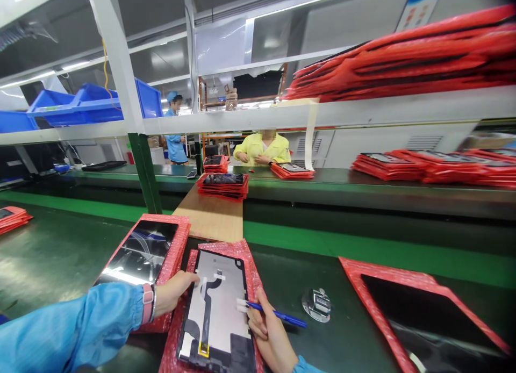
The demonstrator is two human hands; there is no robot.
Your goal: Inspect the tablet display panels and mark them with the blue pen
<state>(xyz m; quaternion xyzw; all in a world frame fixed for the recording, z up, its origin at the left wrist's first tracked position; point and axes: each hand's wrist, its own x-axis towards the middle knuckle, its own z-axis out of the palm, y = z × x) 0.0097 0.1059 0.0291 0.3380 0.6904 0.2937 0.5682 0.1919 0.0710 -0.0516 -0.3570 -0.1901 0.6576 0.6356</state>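
Note:
A tablet screen panel lies back side up on red bubble-wrap bags in front of me. Its back is pale silver, with black flex cable and a yellow-edged connector near the bottom. My left hand grips the panel's left edge, thumb on top and the other fingers hidden below. In my right hand is a blue pen, pinched between thumb and fingers at the panel's right edge. The pen's front end points left, toward small white tabs on the panel.
Left of the panel, a glossy dark screen lies on red bubble wrap; another dark screen is at right. A round metal item sits between. Red stacks stand beyond, and a person in yellow sits across the bench.

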